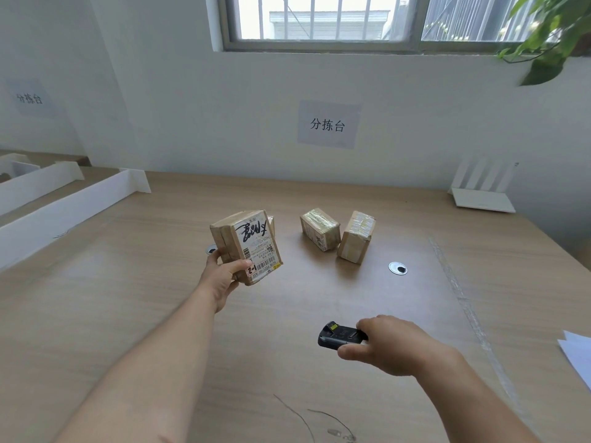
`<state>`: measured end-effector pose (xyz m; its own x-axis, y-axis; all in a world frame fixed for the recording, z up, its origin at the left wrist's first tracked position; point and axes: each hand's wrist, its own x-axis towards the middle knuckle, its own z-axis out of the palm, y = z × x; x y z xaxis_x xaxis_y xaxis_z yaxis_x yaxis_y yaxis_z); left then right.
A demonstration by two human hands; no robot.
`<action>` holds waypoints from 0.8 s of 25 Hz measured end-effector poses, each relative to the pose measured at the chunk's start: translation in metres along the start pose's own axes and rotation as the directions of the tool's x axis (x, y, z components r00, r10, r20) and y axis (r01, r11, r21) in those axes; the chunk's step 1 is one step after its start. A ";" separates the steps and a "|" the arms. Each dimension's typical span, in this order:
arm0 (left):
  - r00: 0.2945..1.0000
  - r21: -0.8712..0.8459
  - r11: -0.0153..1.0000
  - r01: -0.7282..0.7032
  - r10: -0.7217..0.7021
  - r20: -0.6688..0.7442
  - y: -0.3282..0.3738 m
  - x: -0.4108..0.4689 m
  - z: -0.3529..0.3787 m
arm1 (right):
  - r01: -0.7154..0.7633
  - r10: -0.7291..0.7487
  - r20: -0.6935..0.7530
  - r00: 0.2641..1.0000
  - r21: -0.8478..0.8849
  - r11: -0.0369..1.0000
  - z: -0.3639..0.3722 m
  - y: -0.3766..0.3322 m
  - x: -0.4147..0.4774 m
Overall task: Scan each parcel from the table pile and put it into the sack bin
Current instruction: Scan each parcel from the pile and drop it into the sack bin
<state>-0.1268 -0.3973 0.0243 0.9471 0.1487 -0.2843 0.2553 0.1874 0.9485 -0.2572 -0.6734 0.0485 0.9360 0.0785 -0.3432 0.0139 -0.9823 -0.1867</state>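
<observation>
My left hand (pixel 224 276) holds a brown cardboard parcel (pixel 246 246) above the table, its white shipping label with black scrawl and barcodes turned toward me. My right hand (pixel 387 345) grips a black handheld scanner (pixel 340 337) low over the table, its front end pointing left toward the parcel. Two taped brown parcels lie further back on the table: one (pixel 319 233) on its side, the other (pixel 356 236) standing tilted against it. Part of another parcel (pixel 271 223) peeks out behind the held one. The sack bin is not in view.
The wooden table (pixel 128 314) has two round cable grommets (pixel 397 268). White foam dividers (pixel 73 203) run along the left. A white router (pixel 483 195) stands at the back right, white paper (pixel 577 353) at the right edge, and thin wire (pixel 319 420) near the front.
</observation>
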 end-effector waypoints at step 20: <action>0.779 0.247 0.957 -0.149 0.268 -0.567 -0.060 -0.134 -0.082 | 0.406 -0.414 -0.133 0.900 -0.085 0.910 0.023 -0.073 0.030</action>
<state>-0.2853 -0.3490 -0.0060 0.6962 0.7163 -0.0466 0.1512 -0.0829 0.9850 -0.2387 -0.5951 0.0307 0.8838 0.4549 -0.1092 0.4226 -0.8764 -0.2310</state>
